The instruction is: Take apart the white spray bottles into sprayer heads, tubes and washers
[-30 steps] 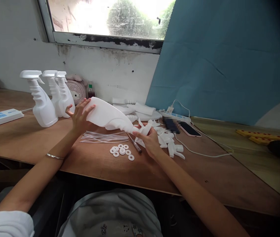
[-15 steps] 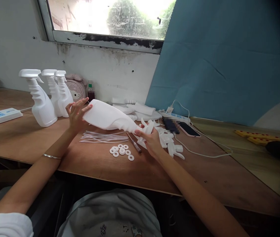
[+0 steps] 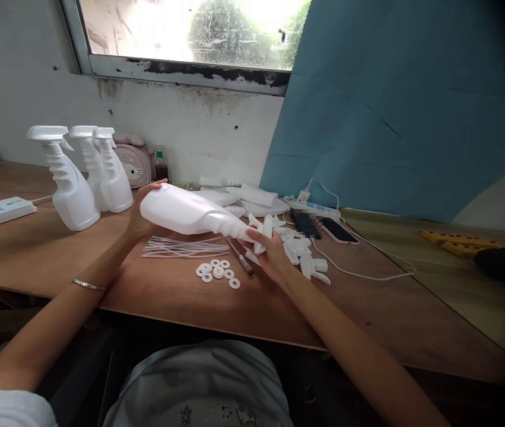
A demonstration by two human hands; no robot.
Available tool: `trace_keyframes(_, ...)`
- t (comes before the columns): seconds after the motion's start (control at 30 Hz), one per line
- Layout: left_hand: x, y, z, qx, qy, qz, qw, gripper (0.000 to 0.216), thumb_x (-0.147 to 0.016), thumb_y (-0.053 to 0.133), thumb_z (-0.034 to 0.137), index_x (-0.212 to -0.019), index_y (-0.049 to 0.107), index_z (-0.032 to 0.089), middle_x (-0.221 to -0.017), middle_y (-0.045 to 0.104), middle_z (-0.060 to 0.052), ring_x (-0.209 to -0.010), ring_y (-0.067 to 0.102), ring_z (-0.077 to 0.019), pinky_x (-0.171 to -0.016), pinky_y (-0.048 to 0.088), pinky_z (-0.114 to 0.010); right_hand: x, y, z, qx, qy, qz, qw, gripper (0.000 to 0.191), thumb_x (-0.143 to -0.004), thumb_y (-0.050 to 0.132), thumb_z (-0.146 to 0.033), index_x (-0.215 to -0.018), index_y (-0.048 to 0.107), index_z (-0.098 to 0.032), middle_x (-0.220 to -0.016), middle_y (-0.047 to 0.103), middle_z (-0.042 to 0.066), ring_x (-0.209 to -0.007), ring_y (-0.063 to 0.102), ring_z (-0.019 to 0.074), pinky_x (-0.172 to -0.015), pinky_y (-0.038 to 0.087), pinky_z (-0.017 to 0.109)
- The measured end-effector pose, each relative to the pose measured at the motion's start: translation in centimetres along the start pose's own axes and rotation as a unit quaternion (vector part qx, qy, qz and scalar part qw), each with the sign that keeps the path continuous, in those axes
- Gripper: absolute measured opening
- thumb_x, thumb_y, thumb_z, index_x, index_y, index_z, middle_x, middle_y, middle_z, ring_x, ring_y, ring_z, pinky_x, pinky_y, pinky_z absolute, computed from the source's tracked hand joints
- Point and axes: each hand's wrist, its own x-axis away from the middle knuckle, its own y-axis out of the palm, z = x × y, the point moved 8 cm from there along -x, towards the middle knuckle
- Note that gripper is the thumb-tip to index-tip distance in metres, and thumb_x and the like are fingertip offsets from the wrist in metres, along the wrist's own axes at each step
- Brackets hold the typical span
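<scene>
Two hands hold one white spray bottle (image 3: pixel 185 212) on its side above the wooden table (image 3: pixel 38 249).

Left hand (image 3: pixel 139 219) cups the bottle's base from behind, fingers wrapped around it; right hand (image 3: pixel 266 252) is closed on the trigger head (image 3: pixel 263 230) at the neck. Under the bottle, between both hands, lie clear dip tubes (image 3: pixel 185 247), white washers (image 3: pixel 217 273) and a small screwdriver (image 3: pixel 240 256). More trigger heads (image 3: pixel 305 261) sit just past the right hand; three finished bottles (image 3: pixel 83 178) stand beyond the left. Seating the head well likely needs the base held steady, the head square to the neck, and even turning.
</scene>
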Motion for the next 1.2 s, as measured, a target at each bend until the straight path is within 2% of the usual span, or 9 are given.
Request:
trace_keyframes(0.17, 0.1, -0.4, -1.3, 0.055, -0.028, 0.004, 0.998, 0.076, -0.042, 0.079, 0.049, -0.102, 0.043, 0.021, -0.1, 0.05, -0.006, -0.09, 0.05, -0.0204, -0.078, 0.043, -0.033, 0.2, 0.0, 0.3, -0.006, 0.002, 0.006, 1.0, 0.037, -0.052, 0.078, -0.023, -0.079, 0.054, -0.017, -0.081, 0.057, -0.003, -0.073, 0.059, 0.0125, -0.059, 0.056, 0.024)
trace_keyframes(0.33, 0.3, -0.6, -1.9, 0.056, -0.053, -0.003, 0.997, 0.07, -0.039, 0.081, 0.044, -0.095, 0.048, 0.018, -0.091, 0.048, -0.004, -0.075, 0.047, -0.0147, -0.065, 0.041, -0.026, 0.1, 0.1, 0.9, -0.004, 0.01, -0.004, 1.0, 0.035, -0.054, 0.077, -0.024, -0.079, 0.054, -0.018, -0.081, 0.058, -0.003, -0.075, 0.059, 0.0129, -0.061, 0.056, 0.025)
trace_keyframes(0.5, 0.6, -0.6, -1.7, 0.045, -0.077, 0.001, 0.996, 0.058, -0.042, 0.077, 0.048, -0.084, 0.051, 0.019, -0.083, 0.047, 0.0, -0.063, 0.042, -0.0106, -0.053, 0.036, -0.023, 0.1, 0.0, 1.0, 0.013, 0.008, 0.007, 1.0, 0.034, -0.054, 0.076, -0.027, -0.078, 0.054, -0.017, -0.079, 0.057, -0.002, -0.073, 0.059, 0.0128, -0.059, 0.055, 0.025)
trace_keyframes(0.67, 1.2, -1.0, -3.3, -0.002, -0.176, 0.009, 0.984, 0.062, -0.036, 0.075, 0.052, -0.084, 0.052, 0.02, -0.069, 0.051, 0.002, -0.06, 0.045, -0.0124, -0.051, 0.038, -0.024, 0.0, 0.0, 0.8, 0.047, -0.017, 0.007, 0.999, 0.035, -0.056, 0.075, -0.031, -0.078, 0.052, -0.018, -0.079, 0.058, -0.002, -0.071, 0.059, 0.0136, -0.059, 0.054, 0.028)
trace_keyframes(0.73, 1.5, -1.3, -4.1, -0.022, -0.2, 0.019, 0.979, 0.053, -0.042, 0.073, 0.051, -0.079, 0.055, 0.018, -0.067, 0.053, 0.001, -0.061, 0.047, -0.0138, -0.053, 0.041, -0.026, 0.3, 0.2, 0.4, 0.069, -0.033, -0.009, 0.997, 0.037, -0.051, 0.078, -0.027, -0.075, 0.051, -0.018, -0.077, 0.059, -0.002, -0.069, 0.058, 0.0136, -0.061, 0.052, 0.028)
trace_keyframes(0.8, 1.7, -1.6, -4.9, -0.037, -0.223, 0.023, 0.974, 0.044, -0.05, 0.068, 0.052, -0.073, 0.057, 0.017, -0.065, 0.055, -0.001, -0.061, 0.049, -0.0154, -0.054, 0.043, -0.028, 0.7, 0.8, -0.6, 0.131, -0.082, -0.048, 0.987, 0.037, -0.048, 0.079, -0.02, -0.072, 0.051, -0.018, -0.074, 0.058, -0.003, -0.068, 0.056, 0.0131, -0.063, 0.049, 0.027)
trace_keyframes(0.9, 2.1, -1.5, -5.9, -0.05, -0.258, 0.017, 0.965, 0.044, -0.054, 0.063, 0.056, -0.07, 0.058, 0.015, -0.065, 0.057, -0.004, -0.062, 0.052, -0.0179, -0.053, 0.044, -0.029, 1.9, 2.2, -2.5, 0.263, -0.196, -0.111, 0.938, 0.028, -0.057, 0.075, -0.019, -0.07, 0.05, -0.019, -0.071, 0.055, -0.004, -0.067, 0.053, 0.0123, -0.064, 0.045, 0.027)
trace_keyframes(1.03, 2.2, -1.3, -6.1, -0.062, -0.289, 0.006, 0.955, 0.046, -0.056, 0.061, 0.057, -0.074, 0.06, 0.014, -0.069, 0.059, -0.006, -0.064, 0.054, -0.0199, -0.056, 0.045, -0.03, 3.4, 3.5, -4.2, 0.359, -0.339, -0.123, 0.861, 0.022, -0.066, 0.069, -0.019, -0.069, 0.047, -0.02, -0.081, 0.055, 0.0, -0.076, 0.055, 0.0152, -0.072, 0.045, 0.031)
trace_keyframes(1.2, 1.7, -1.9, -5.7, -0.065, -0.309, 0.018, 0.949, 0.044, -0.058, 0.061, 0.056, -0.074, 0.058, 0.015, -0.067, 0.059, -0.005, -0.064, 0.054, -0.0204, -0.056, 0.046, -0.031, 5.9, 5.3, -4.1, 0.444, -0.5, -0.168, 0.725, 0.013, -0.076, 0.056, -0.01, -0.073, 0.047, -0.02, -0.099, 0.058, 0.009, -0.09, 0.055, 0.0191, -0.073, 0.047, 0.035)
